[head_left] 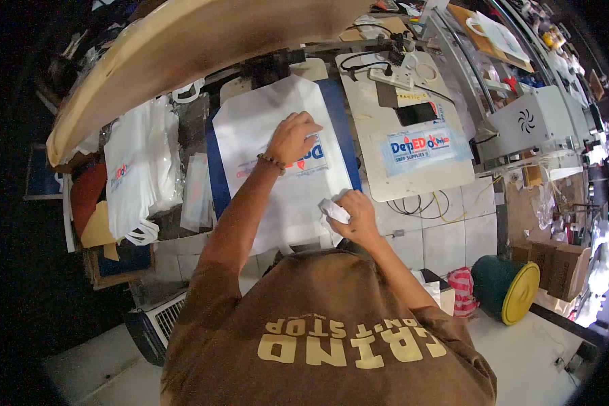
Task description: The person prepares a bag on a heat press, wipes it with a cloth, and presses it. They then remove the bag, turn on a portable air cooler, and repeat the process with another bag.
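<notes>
A large white sheet or bag lies over a dark blue board. Its printed lettering reads upside down and is partly covered. My left hand, with a beaded bracelet on the wrist, rests on the sheet at the lettering, fingers bent; whether it grips anything is hidden. My right hand is closed round a crumpled white wad at the sheet's right edge.
White printed bags are stacked at the left. On the right, a cream board holds a phone, a power strip and a printed film. A curved wooden panel spans the top. A green bin stands lower right.
</notes>
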`<state>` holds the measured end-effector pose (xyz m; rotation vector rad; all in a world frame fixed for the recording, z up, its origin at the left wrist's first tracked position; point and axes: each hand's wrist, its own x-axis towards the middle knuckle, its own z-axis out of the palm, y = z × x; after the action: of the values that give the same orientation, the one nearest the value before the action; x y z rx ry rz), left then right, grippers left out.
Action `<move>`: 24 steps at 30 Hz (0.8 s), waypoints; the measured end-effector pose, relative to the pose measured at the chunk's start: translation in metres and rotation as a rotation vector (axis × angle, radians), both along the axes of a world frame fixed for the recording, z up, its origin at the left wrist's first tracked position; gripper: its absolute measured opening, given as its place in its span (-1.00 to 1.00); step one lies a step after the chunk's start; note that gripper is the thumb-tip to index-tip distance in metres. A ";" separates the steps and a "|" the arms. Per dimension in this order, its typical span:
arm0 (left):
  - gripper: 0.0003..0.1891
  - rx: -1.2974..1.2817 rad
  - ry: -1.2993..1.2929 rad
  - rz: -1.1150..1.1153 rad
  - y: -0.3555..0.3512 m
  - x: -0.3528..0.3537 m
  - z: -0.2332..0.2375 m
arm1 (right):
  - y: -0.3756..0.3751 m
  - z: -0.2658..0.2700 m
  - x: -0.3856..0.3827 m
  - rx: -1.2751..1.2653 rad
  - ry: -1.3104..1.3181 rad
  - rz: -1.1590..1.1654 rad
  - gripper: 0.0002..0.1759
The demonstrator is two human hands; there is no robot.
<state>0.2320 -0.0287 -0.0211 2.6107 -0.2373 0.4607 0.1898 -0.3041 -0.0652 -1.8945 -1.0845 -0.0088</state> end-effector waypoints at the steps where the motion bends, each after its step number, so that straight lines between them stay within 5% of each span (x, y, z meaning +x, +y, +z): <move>1: -0.75 -0.001 0.000 -0.009 0.002 0.001 0.000 | 0.000 0.001 -0.001 -0.001 0.000 -0.009 -0.65; 7: -0.82 0.006 0.025 -0.078 0.005 0.004 -0.003 | 0.000 0.004 -0.005 0.049 -0.029 -0.065 -0.66; 12: -0.96 0.135 -0.339 0.048 -0.010 -0.018 -0.018 | 0.000 0.005 -0.002 0.021 -0.005 -0.045 -0.67; 24: -0.92 0.132 -0.266 0.111 -0.017 -0.047 -0.023 | 0.002 0.004 -0.001 0.047 -0.003 -0.041 -0.70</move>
<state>0.1848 -0.0455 -0.0444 2.6960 -0.2166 0.8597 0.1887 -0.3019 -0.0613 -1.8749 -1.0387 -0.0605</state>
